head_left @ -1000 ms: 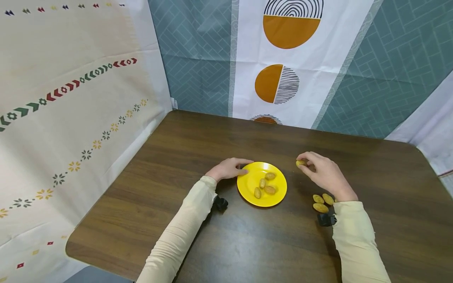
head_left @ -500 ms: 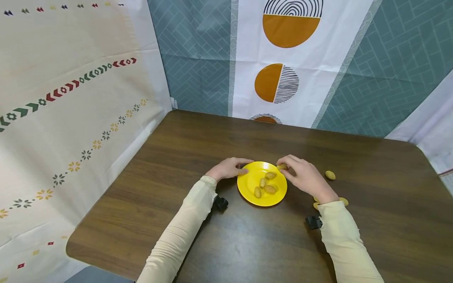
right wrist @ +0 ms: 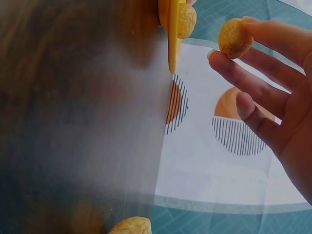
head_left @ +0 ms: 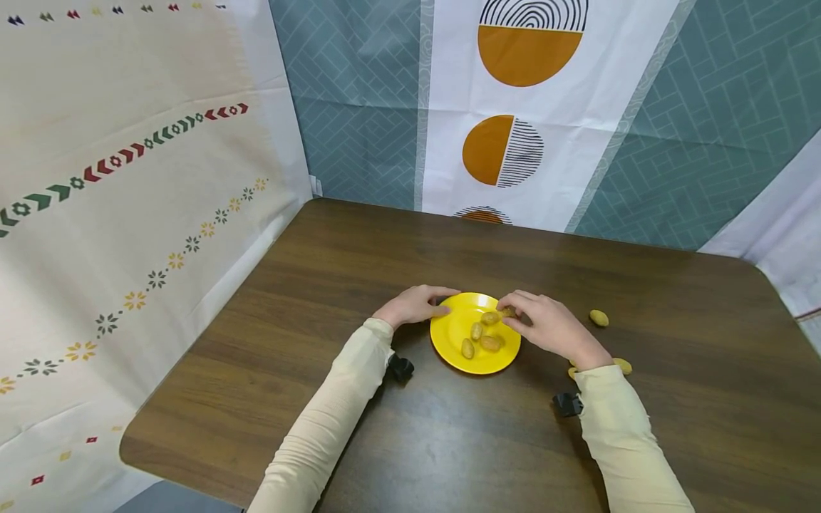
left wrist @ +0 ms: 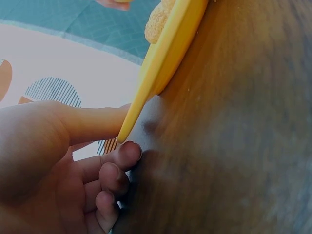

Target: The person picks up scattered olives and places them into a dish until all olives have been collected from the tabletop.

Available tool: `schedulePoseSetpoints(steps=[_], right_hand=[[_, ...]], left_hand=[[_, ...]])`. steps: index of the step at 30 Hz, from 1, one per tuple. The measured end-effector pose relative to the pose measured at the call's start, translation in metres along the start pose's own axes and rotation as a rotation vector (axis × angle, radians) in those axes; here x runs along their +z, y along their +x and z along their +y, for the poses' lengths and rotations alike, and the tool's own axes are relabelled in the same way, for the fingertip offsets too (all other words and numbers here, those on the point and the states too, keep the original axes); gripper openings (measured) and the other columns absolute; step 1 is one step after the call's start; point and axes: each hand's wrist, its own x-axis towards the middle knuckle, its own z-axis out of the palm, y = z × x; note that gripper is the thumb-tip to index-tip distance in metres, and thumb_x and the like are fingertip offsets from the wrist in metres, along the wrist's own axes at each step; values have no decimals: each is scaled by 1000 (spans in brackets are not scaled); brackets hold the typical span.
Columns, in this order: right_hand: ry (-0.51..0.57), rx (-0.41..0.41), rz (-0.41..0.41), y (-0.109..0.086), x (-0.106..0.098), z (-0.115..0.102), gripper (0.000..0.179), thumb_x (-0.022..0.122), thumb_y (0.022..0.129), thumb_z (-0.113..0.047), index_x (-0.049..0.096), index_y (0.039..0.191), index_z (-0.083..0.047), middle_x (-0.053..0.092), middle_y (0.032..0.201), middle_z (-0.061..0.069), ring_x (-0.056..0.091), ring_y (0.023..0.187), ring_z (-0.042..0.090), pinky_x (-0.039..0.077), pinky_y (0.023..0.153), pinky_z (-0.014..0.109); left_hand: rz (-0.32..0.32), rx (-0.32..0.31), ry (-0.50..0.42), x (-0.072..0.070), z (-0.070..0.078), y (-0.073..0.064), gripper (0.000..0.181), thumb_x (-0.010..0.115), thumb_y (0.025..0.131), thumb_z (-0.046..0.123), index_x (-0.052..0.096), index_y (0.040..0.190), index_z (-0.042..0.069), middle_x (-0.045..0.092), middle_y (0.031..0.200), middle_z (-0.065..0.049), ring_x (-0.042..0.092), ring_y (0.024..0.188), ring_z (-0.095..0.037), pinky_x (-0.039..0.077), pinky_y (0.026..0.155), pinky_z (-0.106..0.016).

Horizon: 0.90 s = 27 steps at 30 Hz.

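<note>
In the head view my left hand (head_left: pixel 415 305) is at the left rim of a round yellow plate (head_left: pixel 454 356). The left wrist view shows that rim pinched between my thumb (left wrist: pixel 97 122) and curled fingers. Several small, oval, yellow-brown pieces with wrinkled skin, one being this oval piece (head_left: pixel 467 348), lie on the plate. My right hand (head_left: pixel 545 320) hangs over the plate's right edge. Between its thumb and fingertips it pinches another oval piece (right wrist: pixel 236 38), which in the right wrist view appears beside the plate rim, apart from it.
On the brown wooden table (head_left: pixel 359 249), a loose oval piece (head_left: pixel 599 318) lies right of my right hand. More pieces, including an oval piece (head_left: pixel 622 365), are partly hidden by my right wrist. Patterned cloths (head_left: pixel 359 107) hang behind the table and on its left.
My right hand has carried its oval piece leftward from over the table to the plate's right edge, then slightly lower. Loose pieces on the right came into view. My left hand stays put.
</note>
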Motion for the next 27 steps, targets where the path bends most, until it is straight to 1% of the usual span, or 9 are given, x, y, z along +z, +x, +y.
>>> schedulePoseSetpoints(steps=[4, 7, 13, 21, 27], right_hand=[[1, 7, -24, 0, 0, 0, 26, 72, 87, -12, 64, 111, -13, 68, 102, 0, 57, 81, 14, 52, 71, 29], [3, 8, -25, 0, 0, 1, 26, 71, 87, -12, 64, 112, -13, 68, 102, 0, 58, 82, 15, 53, 72, 31], [12, 35, -21, -2, 1, 1, 27, 72, 86, -10, 65, 112, -12, 68, 105, 3, 60, 86, 17, 55, 75, 35], [-24, 33, 6, -5, -1, 6, 21, 70, 88, -8, 67, 108, -11, 69, 101, 2, 63, 85, 18, 54, 73, 34], [-44, 69, 32, -10, -10, 14, 14, 68, 89, -11, 68, 104, -11, 70, 97, 2, 65, 85, 19, 54, 73, 39]], left_hand=[[1, 2, 1, -1, 0, 0, 46, 57, 97, 31, 49, 143, 32, 50, 147, -3, 49, 129, -24, 37, 112, -45], [3, 1, -1, -1, 0, 0, 46, 57, 97, 32, 49, 142, 32, 50, 147, -3, 49, 129, -24, 37, 112, -45], [1, -1, -19, 1, 0, -2, 46, 58, 97, 31, 49, 142, 32, 49, 147, -3, 47, 132, -24, 37, 112, -44], [-1, 5, -24, 2, -1, -2, 46, 58, 97, 31, 49, 142, 32, 49, 147, -3, 47, 132, -24, 37, 111, -44], [-4, 5, -22, 0, -2, -1, 46, 57, 97, 32, 49, 143, 32, 49, 147, -3, 48, 129, -23, 38, 110, -43]])
